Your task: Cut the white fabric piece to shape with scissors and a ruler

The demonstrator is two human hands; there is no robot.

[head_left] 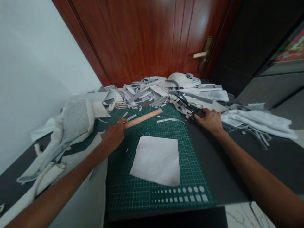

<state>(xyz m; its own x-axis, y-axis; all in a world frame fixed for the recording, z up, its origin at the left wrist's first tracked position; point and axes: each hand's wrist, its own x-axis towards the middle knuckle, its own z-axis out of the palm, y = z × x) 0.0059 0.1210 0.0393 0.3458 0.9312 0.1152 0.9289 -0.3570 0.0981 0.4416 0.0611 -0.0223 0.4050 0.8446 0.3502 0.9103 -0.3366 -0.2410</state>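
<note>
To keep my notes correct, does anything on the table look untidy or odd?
Mainly the scraps: jumbled, not stacked, along the far side of the table. A curved strip also lies loose on the green mat.

Two sets of fingers, both mine: my left fingers (122, 123) and my right fingers (210, 114). I count one wooden ruler (144, 118), one pair of scissors (189, 105), one green mat (123, 190) and, lying on it, one white cloth square (156, 160). On my left I have one large pale sheet (91, 196). I see two printed rows (179, 190) near the mat's lower edge, one of circles, one of squares. The heaped scraps (152, 91) overlap too much for me to number. I count one bench (213, 167), one door (133, 41) and one door handle (200, 54)
</note>
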